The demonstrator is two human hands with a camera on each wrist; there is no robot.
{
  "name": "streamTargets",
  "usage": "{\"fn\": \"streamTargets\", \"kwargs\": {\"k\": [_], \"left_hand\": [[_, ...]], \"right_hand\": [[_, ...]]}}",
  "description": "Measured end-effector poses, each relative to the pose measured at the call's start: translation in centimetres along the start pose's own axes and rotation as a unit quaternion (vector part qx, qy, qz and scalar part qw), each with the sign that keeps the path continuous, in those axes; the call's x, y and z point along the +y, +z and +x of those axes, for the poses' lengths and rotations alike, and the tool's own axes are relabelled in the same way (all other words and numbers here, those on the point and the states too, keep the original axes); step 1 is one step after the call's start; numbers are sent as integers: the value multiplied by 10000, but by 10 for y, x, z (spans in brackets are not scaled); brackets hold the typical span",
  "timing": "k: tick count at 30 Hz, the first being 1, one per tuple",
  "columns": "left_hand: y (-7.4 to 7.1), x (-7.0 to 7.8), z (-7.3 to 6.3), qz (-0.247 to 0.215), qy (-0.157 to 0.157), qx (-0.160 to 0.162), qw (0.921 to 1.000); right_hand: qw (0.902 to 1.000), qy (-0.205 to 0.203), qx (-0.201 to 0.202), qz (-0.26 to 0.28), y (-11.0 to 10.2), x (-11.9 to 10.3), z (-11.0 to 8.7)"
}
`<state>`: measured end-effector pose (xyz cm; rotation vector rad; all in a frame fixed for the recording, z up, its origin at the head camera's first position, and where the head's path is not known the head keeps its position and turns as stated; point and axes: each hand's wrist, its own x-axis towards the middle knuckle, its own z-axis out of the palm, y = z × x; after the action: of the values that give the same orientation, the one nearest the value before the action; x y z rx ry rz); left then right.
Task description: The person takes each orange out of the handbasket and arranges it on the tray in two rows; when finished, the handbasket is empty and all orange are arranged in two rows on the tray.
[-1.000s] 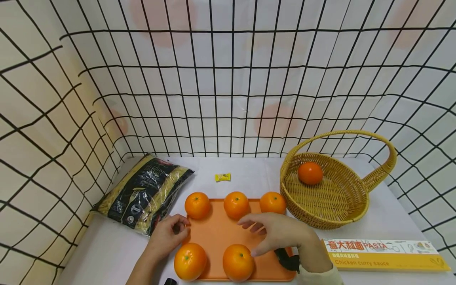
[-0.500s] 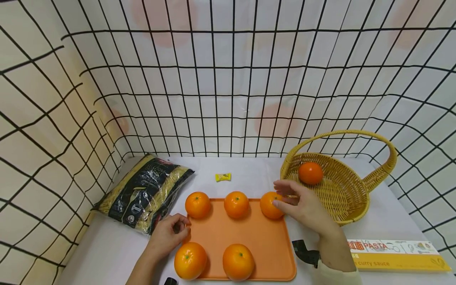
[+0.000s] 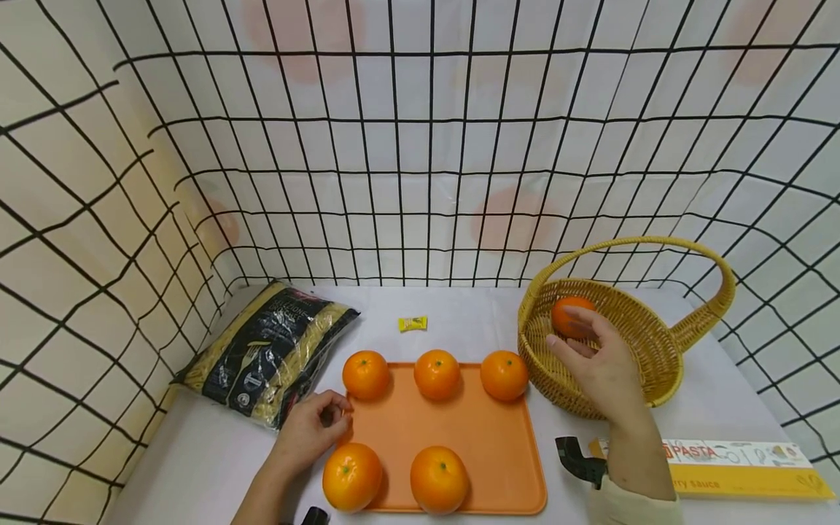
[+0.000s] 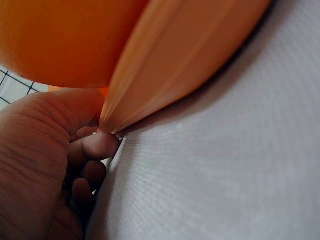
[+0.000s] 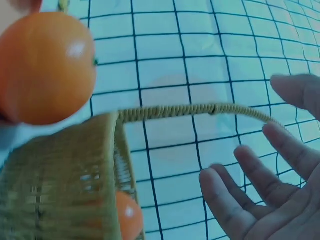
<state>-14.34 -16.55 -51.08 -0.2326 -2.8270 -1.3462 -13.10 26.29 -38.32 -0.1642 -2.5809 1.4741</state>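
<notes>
An orange tray (image 3: 485, 445) lies on the table with several oranges on it, among them one orange (image 3: 439, 479) at the front and another (image 3: 504, 375) at the far right corner. My left hand (image 3: 313, 430) pinches the tray's left rim; the left wrist view shows thumb and fingertips meeting at the tray edge (image 4: 165, 75). My right hand (image 3: 604, 364) hovers over the wicker basket (image 3: 663, 364), its fingers (image 5: 265, 172) spread and holding nothing. Partly covered by those fingers in the head view, an orange-red round fruit (image 3: 566, 315) sits inside the basket.
A bag of pasta (image 3: 265, 357) lies left of the tray. Behind the tray is a small yellow packet (image 3: 412, 323). A pasta box (image 3: 755, 474) lies at the right front, partly behind my right forearm. Black-gridded white walls surround the table.
My right hand has moved from above the tray, past the far right orange, to over the basket on the right. My left hand stays at the tray's left rim.
</notes>
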Motion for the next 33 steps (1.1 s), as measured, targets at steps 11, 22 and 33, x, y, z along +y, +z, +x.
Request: {"fn": "streamTargets", "kwargs": {"k": [11,22,33], "left_hand": [[3,-3,-1,-194,-14,-11,9998],[1,-2,0,-58,-35,48,10000],[0,-1,0,73,-71,35,9999]], "right_hand": [[9946,335,-363,-917,-30,24,11],[9657,-113,-799,-2466,-49,46,46],[9539,-329,-1391,-2640,-70,60,67]]}}
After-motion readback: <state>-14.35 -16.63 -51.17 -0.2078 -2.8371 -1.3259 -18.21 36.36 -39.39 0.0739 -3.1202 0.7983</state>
